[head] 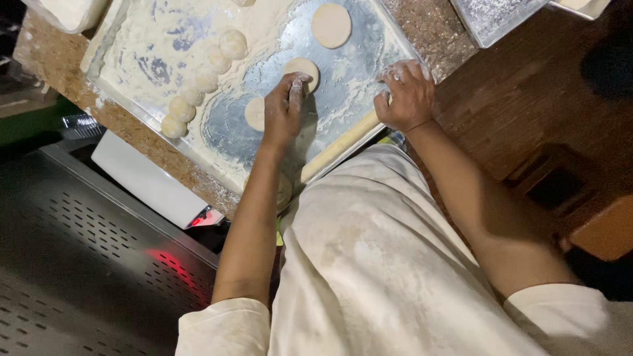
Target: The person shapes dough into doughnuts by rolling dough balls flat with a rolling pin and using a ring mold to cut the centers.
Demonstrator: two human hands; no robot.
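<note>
Your left hand (285, 109) has its grip closed down, fingertips bunched and pressing on the small flattened dough disc (302, 68), so that disc sits pinned right under your fingers near the middle of the floured metal tray (125, 105). Your right hand (407, 95) is curled over the end of the wooden rolling pin (339, 146), fingers wrapped round it, the pin lying slantwise along the tray's near edge. To do this well, I'd say keep the press even across the disc so it stays round, and keep flour under it so it doesn't stick. Just beside your left wrist lies another disc (254, 113); a wider rolled round (331, 25) sits farther up the tray. A curved row of dough balls (198, 86) runs along the floured left side. The tray rests on a speckled worktop (435, 29), with a second tray (491, 18) beyond.
</note>
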